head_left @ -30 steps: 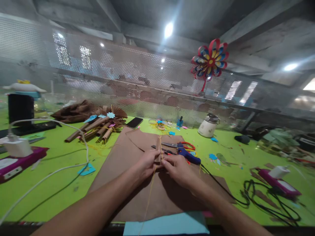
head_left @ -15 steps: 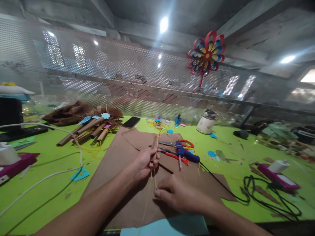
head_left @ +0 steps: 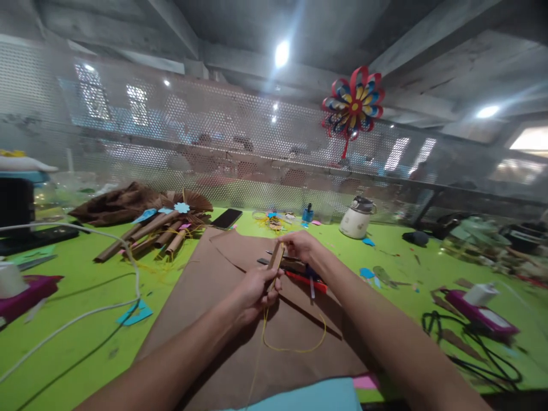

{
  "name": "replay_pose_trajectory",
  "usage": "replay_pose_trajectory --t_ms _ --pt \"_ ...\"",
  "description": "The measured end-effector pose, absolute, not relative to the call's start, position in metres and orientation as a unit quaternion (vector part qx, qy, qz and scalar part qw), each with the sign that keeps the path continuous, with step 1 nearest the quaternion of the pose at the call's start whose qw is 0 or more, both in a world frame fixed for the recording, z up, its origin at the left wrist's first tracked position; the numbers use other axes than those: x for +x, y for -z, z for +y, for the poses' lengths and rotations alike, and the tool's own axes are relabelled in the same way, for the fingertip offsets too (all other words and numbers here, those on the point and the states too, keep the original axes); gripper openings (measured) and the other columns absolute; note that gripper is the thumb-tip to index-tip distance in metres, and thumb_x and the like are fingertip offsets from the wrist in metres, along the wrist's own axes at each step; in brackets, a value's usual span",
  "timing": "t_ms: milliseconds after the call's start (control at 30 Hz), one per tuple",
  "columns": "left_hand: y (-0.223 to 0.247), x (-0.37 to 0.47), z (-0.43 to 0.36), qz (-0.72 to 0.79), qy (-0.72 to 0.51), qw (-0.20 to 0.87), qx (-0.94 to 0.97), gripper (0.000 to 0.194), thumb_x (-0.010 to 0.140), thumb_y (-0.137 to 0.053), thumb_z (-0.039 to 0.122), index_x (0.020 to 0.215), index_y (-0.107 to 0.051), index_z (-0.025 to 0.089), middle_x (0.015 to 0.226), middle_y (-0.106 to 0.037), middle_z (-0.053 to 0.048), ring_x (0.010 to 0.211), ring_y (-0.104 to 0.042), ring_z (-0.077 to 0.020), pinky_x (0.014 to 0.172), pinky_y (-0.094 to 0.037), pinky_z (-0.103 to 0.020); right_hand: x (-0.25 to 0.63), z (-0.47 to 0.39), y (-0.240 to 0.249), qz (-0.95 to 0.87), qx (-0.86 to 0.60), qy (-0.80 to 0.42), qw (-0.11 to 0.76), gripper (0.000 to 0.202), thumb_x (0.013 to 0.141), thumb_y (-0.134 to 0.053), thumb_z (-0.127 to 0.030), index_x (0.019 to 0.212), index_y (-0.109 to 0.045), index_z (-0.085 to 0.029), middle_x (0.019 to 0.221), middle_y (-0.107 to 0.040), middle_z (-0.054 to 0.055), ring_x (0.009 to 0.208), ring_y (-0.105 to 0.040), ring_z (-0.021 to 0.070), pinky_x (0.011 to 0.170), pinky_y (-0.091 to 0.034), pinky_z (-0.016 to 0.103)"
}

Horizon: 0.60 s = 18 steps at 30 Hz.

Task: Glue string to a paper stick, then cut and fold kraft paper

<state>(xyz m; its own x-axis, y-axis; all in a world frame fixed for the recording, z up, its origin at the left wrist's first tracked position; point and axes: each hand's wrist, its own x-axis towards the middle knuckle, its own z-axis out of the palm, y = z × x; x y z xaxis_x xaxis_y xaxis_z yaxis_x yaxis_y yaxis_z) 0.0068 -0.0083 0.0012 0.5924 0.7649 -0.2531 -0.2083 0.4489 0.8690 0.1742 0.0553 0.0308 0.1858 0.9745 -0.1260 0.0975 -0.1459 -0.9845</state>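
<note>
Paper strip (head_left: 276, 260): brown, narrow, held above the paper sheet (head_left: 205, 319), tilted, upper end between 12 and 1 o'clock.
Handling: judged light, stiff lengthwise, easily creased, little slip; best held by its flat sides, low down.
Left hand (head_left: 257, 287): fingers closed around the strip's lower half.
Right hand (head_left: 301, 246): fingers curled at the upper end; cannot tell whether they pinch strip or string.
Yellow string (head_left: 295, 350): thin, limp, curving over the sheet between 5 and 6 o'clock.
Scissors (head_left: 306, 280): near, at 4 o'clock, partly hidden.
Phone (head_left: 227, 218): green surface (head_left: 398, 302), between 10 and 11 o'clock.
Jug (head_left: 355, 220): well apart, 2 o'clock.
</note>
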Motion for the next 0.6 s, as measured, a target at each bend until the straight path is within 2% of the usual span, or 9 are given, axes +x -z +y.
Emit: replay_pose_trajectory --t_ms 67,233,600 --pt "-0.001 0.005 -0.005 0.327 -0.32 0.789 0.411 0.009 0.089 -0.048 0.02 0.084 -0.051 0.014 0.053 -0.044 0.006 0.033 -0.026 -0.0012 0.037 -0.012 -0.014 0.177 0.064 -0.031 -0.438 -0.614 -0.461 0.467 0.032 0.092 -0.057 -0.032 0.12 -0.056 -0.016 0.119 -0.059 0.009 0.099 -0.062 0.0211 0.082 -0.053 0.041" --pt "-0.004 0.002 -0.003 0.315 -0.371 0.776 0.401 0.008 0.087 -0.05 0.021 0.083 -0.048 0.015 0.051 -0.032 0.011 0.034 -0.018 -0.0005 0.039 -0.007 -0.015 0.191 0.076 -0.032 -0.441 -0.649 -0.418 0.457 0.033 0.092 -0.057 -0.033 0.121 -0.056 -0.016 0.12 -0.059 0.009 0.1 -0.061 0.0216 0.083 -0.053 0.042" --pt "-0.003 0.006 -0.011 0.322 -0.424 0.715 0.454 0.027 0.08 -0.063 0.032 0.079 -0.038 0.021 0.051 -0.031 0.013 0.036 -0.019 -0.0011 0.04 -0.008 -0.016 0.245 0.078 -0.021 -0.446 -0.759 -0.209 0.425 0.033 0.092 -0.058 -0.033 0.12 -0.057 -0.016 0.121 -0.059 0.009 0.101 -0.061 0.0219 0.083 -0.053 0.042"
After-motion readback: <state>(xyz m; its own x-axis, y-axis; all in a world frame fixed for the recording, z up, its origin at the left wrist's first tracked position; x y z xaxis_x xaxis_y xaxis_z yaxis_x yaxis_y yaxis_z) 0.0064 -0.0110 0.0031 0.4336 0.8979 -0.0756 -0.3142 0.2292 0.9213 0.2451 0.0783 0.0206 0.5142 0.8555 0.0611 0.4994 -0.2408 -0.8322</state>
